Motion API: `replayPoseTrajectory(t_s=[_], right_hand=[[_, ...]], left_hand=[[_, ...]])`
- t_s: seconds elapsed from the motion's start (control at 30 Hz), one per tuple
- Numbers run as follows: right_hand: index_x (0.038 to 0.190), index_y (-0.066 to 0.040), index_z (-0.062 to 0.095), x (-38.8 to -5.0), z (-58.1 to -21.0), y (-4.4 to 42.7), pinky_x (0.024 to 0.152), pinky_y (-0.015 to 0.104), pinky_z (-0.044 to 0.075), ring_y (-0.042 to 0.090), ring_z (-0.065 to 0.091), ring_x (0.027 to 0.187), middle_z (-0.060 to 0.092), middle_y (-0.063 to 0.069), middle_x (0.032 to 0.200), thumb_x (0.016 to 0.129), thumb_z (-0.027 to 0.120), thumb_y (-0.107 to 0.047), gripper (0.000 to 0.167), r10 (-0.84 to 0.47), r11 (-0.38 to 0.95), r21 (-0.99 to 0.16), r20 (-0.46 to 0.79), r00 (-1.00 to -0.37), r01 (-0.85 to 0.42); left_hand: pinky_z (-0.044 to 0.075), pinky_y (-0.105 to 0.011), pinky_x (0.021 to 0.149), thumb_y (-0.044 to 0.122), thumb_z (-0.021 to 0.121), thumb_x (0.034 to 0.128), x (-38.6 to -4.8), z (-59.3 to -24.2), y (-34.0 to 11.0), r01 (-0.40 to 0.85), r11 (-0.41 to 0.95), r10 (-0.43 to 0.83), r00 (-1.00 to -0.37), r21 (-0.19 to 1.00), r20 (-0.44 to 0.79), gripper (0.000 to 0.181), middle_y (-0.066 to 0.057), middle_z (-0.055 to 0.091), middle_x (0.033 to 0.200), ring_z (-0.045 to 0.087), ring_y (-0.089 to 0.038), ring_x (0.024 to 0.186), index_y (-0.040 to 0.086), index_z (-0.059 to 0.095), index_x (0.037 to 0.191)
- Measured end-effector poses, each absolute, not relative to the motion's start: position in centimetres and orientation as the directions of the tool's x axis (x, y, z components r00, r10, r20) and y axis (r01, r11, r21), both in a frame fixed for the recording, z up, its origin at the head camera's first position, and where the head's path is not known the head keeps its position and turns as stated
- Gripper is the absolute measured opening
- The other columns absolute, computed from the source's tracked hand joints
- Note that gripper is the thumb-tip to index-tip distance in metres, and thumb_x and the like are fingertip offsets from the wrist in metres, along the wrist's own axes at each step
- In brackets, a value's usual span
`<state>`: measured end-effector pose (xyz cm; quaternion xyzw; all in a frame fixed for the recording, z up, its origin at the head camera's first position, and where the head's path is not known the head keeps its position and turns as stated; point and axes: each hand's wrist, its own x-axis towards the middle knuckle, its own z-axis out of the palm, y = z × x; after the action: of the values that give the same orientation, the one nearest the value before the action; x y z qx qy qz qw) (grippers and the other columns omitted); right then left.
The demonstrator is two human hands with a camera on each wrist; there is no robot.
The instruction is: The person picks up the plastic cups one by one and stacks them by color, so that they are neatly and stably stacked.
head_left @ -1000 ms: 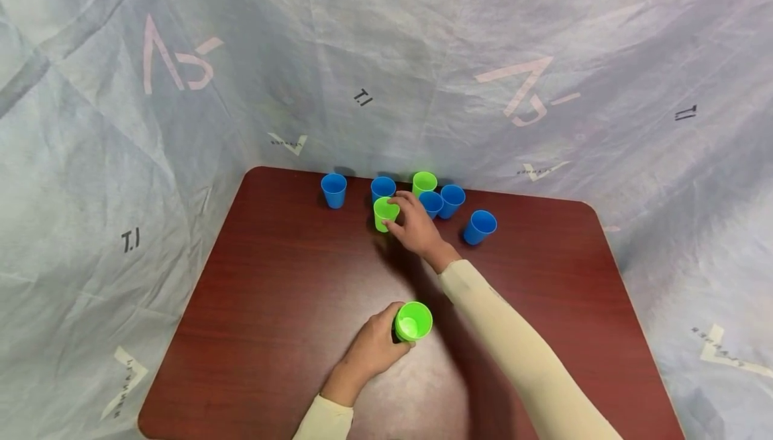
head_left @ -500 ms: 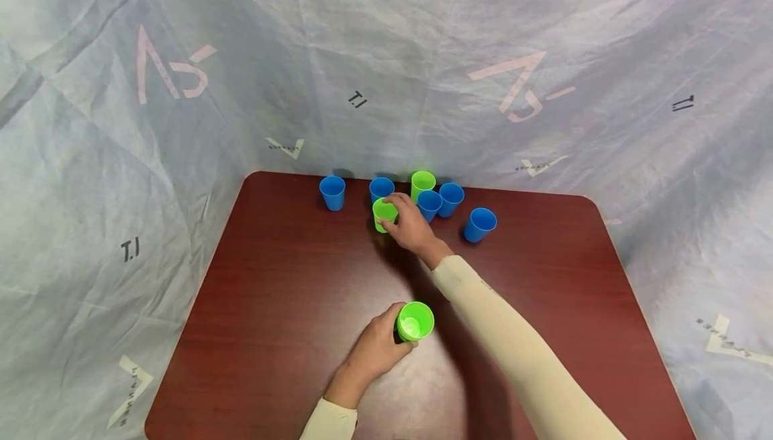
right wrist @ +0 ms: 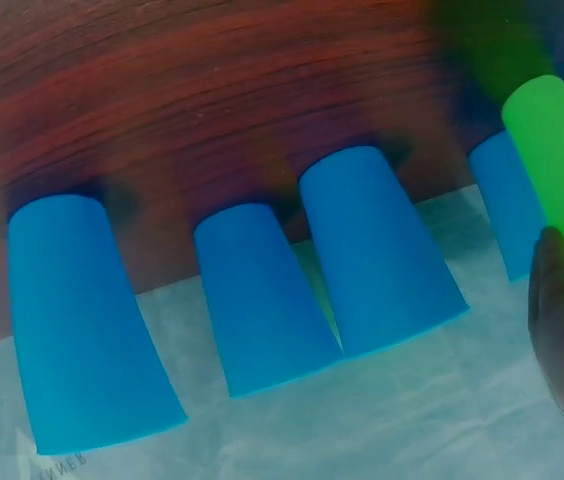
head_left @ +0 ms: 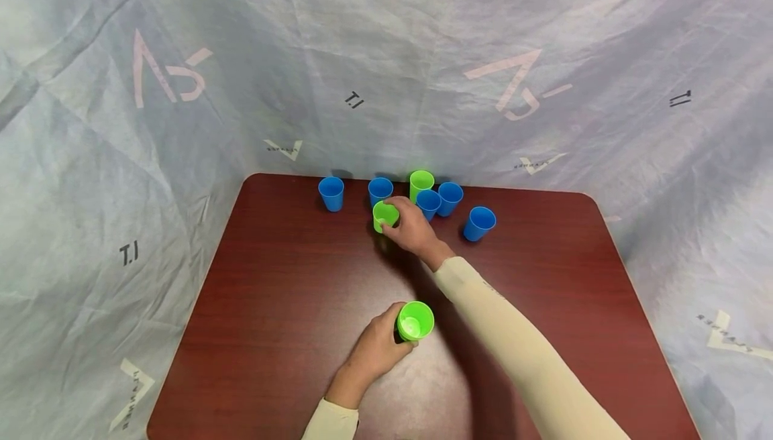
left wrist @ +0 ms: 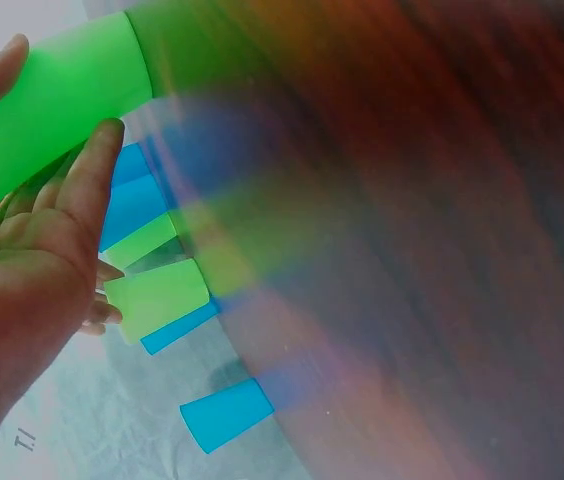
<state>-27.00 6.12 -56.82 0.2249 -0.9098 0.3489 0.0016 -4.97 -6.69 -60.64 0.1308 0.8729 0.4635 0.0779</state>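
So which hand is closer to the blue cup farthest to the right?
Right. The right hand, gripping a green cup, is a little to the left of that blue cup. The left hand, holding another green cup, is farther off, toward the near side of the table.

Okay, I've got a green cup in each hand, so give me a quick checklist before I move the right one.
1. Right cup gripped: ok, right hand holds it between thumb and fingers.
2. Right cup off the table: cannot tell, its base may be just lifted.
3. Right hand apart from front blue cup: ok, the right wrist view shows a gap.
4. Left cup steady and mouth up: ok, left hand wraps its side.
5. Back green cup unobstructed: not ok, front blue cup stands before it.
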Motion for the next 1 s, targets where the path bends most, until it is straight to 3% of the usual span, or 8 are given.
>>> replayPoseTrajectory(t_s=[0.27,0.53,0.7,1.0], right_hand=[[0.14,-0.007,0.06,-26.0,-56.0,7.1,0.098,0.045,0.058,0.031,0.062,0.119,0.058,0.011,0.141,0.089,0.082,-0.02,0.057,-0.423,0.626,-0.634,0.211,-0.881,-0.453],[0.154,-0.007,0.052,-25.0,-54.9,7.8,0.086,0.042,0.057,0.028,0.061,0.1,0.051,0.014,0.141,0.088,0.081,-0.019,0.073,-0.422,0.626,-0.631,0.22,-0.879,-0.458],[0.152,-0.007,0.053,-24.3,-54.4,8.3,0.077,0.037,0.057,0.026,0.064,0.085,0.048,0.016,0.14,0.089,0.08,-0.02,0.07,-0.425,0.611,-0.639,0.233,-0.875,-0.467],[0.143,-0.006,0.059,-23.0,-53.4,9.2,0.081,0.04,0.058,0.025,0.057,0.105,0.049,0.014,0.137,0.086,0.08,-0.021,0.062,-0.402,0.563,-0.65,0.324,-0.856,-0.51]], left_hand=[[0.057,-0.044,0.101,0.013,0.089,0.0812,-4.9,-60.5,-6.6,0.132,0.53,0.306,-0.951,0.838,-0.043,0.069,-0.006,0.074,0.13,0.07,-0.021,0.118,0.014,0.057,0.142],[0.057,-0.046,0.101,0.014,0.089,0.0824,-4.9,-60.3,-6.7,0.114,0.523,0.304,-0.951,0.845,-0.06,0.069,-0.006,0.073,0.13,0.07,-0.022,0.119,0.015,0.056,0.143],[0.057,-0.046,0.101,0.014,0.089,0.0826,-5.0,-60.4,-6.7,0.113,0.524,0.308,-0.949,0.844,-0.063,0.069,-0.006,0.073,0.131,0.07,-0.021,0.119,0.015,0.056,0.143],[0.057,-0.045,0.101,0.014,0.09,0.0814,-5.1,-60.7,-6.8,0.125,0.529,0.312,-0.948,0.839,-0.056,0.071,-0.005,0.074,0.13,0.07,-0.02,0.119,0.015,0.057,0.144]])
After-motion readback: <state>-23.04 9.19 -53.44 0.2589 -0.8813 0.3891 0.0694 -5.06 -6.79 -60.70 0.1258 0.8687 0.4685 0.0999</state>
